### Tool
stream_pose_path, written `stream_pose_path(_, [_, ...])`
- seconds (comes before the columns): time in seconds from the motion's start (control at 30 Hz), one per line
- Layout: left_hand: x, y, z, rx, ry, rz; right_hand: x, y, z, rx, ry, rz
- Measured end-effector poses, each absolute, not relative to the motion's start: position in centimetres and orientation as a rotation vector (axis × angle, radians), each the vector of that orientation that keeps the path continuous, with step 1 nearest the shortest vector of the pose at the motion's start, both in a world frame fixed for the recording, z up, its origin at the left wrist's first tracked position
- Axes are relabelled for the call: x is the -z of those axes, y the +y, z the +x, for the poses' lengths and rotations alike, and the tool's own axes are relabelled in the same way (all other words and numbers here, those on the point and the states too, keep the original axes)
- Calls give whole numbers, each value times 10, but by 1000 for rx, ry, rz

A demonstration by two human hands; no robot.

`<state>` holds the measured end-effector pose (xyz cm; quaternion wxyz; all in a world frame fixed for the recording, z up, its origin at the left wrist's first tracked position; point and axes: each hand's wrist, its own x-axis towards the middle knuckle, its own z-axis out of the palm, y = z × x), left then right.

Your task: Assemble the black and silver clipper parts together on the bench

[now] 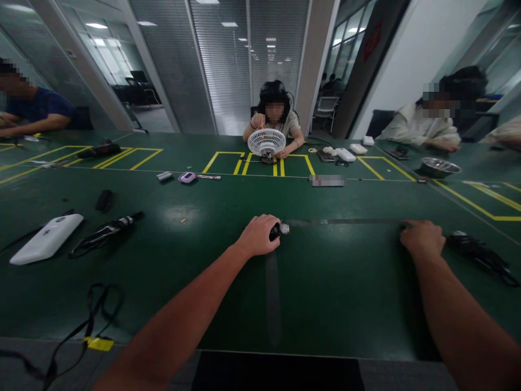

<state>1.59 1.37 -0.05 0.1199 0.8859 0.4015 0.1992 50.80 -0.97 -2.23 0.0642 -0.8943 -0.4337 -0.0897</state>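
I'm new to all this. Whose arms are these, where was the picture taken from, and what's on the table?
There's no machine: these are a person's bare arms, seen by a camera worn on their head, looking forward and down. The left hand is curled around a small black object with a pale end. The right hand rests farther right; I can't tell whether it holds anything. On the green table lie a white device at left and a black bundle by the right hand. Across the table, another person sits behind a white fan.
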Motion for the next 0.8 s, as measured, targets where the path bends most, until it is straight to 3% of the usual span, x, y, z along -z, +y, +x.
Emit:
stream_pose_path(0.2, [2,15,18,-585,1191,2576,13,-11,490,358,-1244,-2577])
stream_pose_path(0.6, [2,14,20,-596,1200,2579,20,-11,523,135,-978,-2673])
stream_pose_path(0.8, [4,16,20,-604,1200,2568,23,-7,514,74,-1458,-2563])
